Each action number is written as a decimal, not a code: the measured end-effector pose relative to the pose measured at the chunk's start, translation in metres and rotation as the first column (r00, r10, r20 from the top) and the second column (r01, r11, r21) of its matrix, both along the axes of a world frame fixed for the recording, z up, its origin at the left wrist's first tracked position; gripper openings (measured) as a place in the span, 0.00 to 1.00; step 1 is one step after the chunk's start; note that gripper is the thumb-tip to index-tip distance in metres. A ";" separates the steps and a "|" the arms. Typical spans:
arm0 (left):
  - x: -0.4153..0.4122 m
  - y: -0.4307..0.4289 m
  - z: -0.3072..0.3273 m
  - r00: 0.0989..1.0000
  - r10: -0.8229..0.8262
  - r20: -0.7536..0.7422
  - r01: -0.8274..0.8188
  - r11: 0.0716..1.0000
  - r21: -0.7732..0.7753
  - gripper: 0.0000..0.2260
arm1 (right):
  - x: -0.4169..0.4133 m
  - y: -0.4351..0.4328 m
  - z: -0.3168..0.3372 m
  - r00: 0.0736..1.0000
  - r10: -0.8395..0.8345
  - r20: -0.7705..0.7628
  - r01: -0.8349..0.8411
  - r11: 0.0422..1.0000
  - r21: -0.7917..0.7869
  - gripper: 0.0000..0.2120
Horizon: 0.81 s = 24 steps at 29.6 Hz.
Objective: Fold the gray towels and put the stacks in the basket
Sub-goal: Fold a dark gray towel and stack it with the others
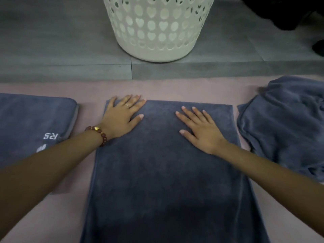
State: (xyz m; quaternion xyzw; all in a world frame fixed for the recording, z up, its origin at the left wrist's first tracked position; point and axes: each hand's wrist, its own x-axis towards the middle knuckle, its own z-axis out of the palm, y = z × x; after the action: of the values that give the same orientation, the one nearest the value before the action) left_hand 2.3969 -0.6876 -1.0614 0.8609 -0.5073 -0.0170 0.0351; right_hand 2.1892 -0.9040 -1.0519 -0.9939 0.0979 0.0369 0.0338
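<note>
On the floor in front of the kneeling person, a pale pink mat (pixel 87 118) runs up to grey tiles (pixel 52 41). Down its middle lies the long slate-grey terry towel (pixel 166 172), flat, its long axis running straight away from the person towards the white plastic basket with heart-shaped holes (pixel 157 32), which stands on the tiles just beyond the towel's far edge. To the right sits a crumpled heap of grey towels (pixel 284 128); to the left, a folded grey towel stack with white lettering (pixel 31 120).

Both hands rest at the towel's far end, fingers straight and spread, palms down on the cloth. The left hand (pixel 122 116) covers the far left corner; the right hand (pixel 199 130) lies inside the right edge, a little nearer the body. The far edge is at the fingertips, so I'd guess a fold along the length comes next, each hand taking its own corner — the left is already on its corner. A red bead bracelet (pixel 98 134) circles the left wrist, with a thin ring (pixel 128 105) on one finger.
</note>
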 end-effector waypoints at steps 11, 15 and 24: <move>-0.090 0.044 0.007 0.930 0.354 -0.101 -0.352 0.935 0.040 0.31 | -0.115 0.022 0.020 0.986 -0.165 -0.001 0.165 0.986 0.022 0.33; -0.135 0.095 0.009 0.970 0.200 -0.139 -0.183 0.975 0.128 0.33 | -0.208 0.064 0.018 0.978 -0.157 -0.137 0.168 0.983 0.075 0.32; -0.210 0.154 0.022 0.823 0.392 -0.410 -0.460 0.885 -0.077 0.27 | -0.268 0.106 0.043 0.756 -0.653 -0.041 0.612 0.683 0.398 0.27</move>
State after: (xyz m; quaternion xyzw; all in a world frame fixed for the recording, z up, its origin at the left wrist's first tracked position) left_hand 2.1869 -0.5340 -1.0397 0.9259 -0.2843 -0.1324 0.2107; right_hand 1.9215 -0.7976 -1.0090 -0.8718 0.4239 -0.0103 0.2452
